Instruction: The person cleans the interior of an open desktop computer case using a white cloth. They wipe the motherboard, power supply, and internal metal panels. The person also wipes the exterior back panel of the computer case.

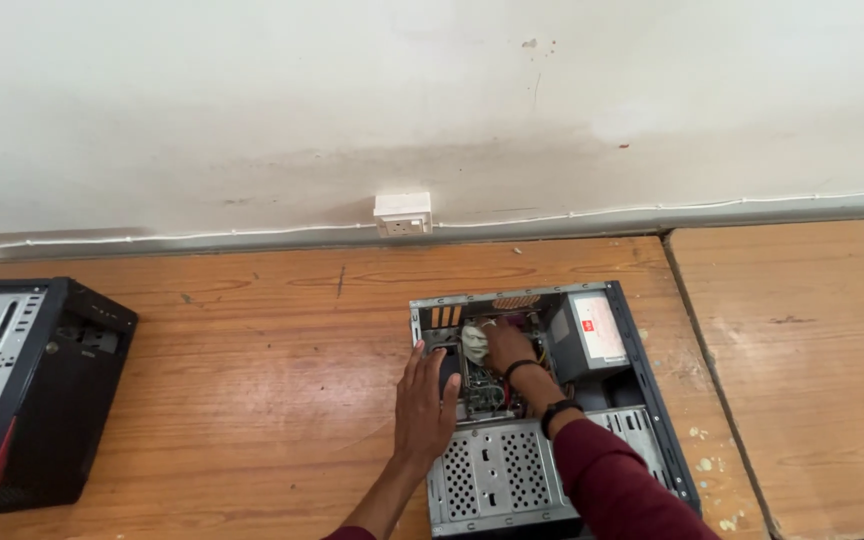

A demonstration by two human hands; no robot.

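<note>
1. You have two wooden tables (252, 330) pushed together under a stained white wall (432, 90); the second table (802, 370) meets the first along a seam at your right.
2. Two computer cases lie on the nearer table, well apart. The open computer case (642, 400) lies on its side in front of you; a second black case (62, 400) sits at the far left edge. I judge the open one heavy and stiff, with thin sheet-metal edges that could cut. Take hold of it by the outer frame rails, not the perforated drive cage (497, 470).
3. One grey power supply (587, 335) sits in the case's far right corner.
4. Your left hand (424, 400) lies flat on the case's left rim, fingers spread wide, holding nothing.
5. Your right hand (510, 345) reaches inside, closed on a pale cloth (474, 342) that rests against the board area. The cloth looks soft and light; the parts beneath are probably fragile, so press gently.
6. One white wall socket (402, 213) sits above the table edge.
</note>
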